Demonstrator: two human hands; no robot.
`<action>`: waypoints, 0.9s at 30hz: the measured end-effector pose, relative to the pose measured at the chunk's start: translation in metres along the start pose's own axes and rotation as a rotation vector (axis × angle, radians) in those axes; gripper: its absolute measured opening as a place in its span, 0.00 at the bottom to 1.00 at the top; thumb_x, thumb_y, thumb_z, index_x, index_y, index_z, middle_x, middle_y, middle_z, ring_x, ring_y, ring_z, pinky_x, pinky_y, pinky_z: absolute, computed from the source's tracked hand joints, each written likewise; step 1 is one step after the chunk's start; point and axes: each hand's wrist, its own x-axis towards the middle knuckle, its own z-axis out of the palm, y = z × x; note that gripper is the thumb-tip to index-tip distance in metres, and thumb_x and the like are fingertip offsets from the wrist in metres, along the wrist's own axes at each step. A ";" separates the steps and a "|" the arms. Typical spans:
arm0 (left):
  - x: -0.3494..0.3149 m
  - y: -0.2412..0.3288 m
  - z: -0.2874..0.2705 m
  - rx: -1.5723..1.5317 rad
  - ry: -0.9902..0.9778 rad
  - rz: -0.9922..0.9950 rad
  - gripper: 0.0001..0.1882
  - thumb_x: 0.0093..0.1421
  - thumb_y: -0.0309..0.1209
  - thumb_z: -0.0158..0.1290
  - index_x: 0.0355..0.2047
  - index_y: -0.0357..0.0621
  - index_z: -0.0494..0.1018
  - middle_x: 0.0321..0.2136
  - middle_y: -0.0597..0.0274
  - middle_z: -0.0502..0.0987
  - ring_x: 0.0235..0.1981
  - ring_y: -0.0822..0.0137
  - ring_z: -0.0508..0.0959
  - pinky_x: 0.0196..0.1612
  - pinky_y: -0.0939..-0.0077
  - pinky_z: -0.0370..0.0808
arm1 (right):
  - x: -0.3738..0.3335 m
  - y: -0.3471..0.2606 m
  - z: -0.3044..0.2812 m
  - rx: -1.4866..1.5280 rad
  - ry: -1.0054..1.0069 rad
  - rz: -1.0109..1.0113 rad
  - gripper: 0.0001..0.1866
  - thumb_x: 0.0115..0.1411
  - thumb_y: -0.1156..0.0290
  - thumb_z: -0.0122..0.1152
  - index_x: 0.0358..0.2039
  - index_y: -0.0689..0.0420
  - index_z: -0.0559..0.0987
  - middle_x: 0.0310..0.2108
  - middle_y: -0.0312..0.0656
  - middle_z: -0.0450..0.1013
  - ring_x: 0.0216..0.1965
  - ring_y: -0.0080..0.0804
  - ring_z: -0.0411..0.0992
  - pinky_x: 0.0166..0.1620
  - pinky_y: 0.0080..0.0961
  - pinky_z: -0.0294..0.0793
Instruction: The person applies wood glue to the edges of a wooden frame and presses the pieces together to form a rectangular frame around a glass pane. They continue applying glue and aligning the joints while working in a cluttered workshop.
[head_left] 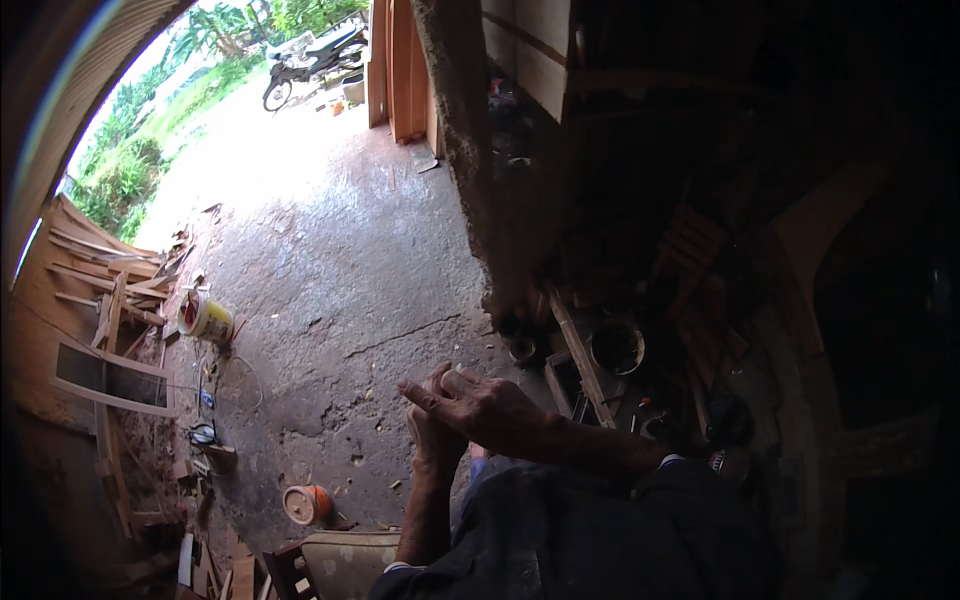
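Observation:
My two hands meet in front of my dark clothing, above the floor. My right hand (492, 410) lies across my left hand (432, 437) and covers part of it. One finger of the right hand points left, while its others curl over the left hand. The left hand comes up from below, its fingers bent against the right. A small pale spot shows between the hands; I cannot tell if it is a fingernail or something held.
On the rough floor (320, 290) stand a white-and-yellow bucket (207, 318) and an orange pot (306, 505). Wood scraps (110, 275) and a framed mesh panel (112, 379) line the left. A padded seat (345, 562) is near me. Planks (580, 355) and a round container (616, 347) lie right. A motorcycle (312, 60) stands outside.

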 end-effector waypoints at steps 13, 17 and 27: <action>0.044 0.068 0.039 -0.625 0.103 -0.018 0.17 0.70 0.38 0.44 0.45 0.35 0.72 0.45 0.50 0.72 0.47 0.57 0.71 0.50 0.64 0.70 | -0.048 0.041 -0.030 0.681 0.363 0.476 0.28 0.65 0.67 0.59 0.62 0.62 0.67 0.44 0.53 0.74 0.42 0.43 0.76 0.43 0.34 0.76; 0.053 0.106 0.065 -0.582 0.141 0.173 0.23 0.71 0.42 0.39 0.55 0.35 0.67 0.52 0.46 0.66 0.56 0.53 0.66 0.56 0.63 0.67 | -0.059 0.060 -0.075 0.455 0.291 0.533 0.28 0.63 0.59 0.62 0.57 0.63 0.71 0.44 0.53 0.76 0.42 0.41 0.78 0.44 0.34 0.77; 0.030 0.070 0.086 -0.611 -0.088 -0.090 0.30 0.70 0.40 0.42 0.69 0.46 0.52 0.63 0.48 0.64 0.61 0.53 0.67 0.59 0.53 0.65 | -0.026 0.277 -0.355 -0.181 1.096 0.264 0.26 0.59 0.64 0.67 0.55 0.57 0.70 0.41 0.41 0.72 0.43 0.29 0.73 0.49 0.29 0.73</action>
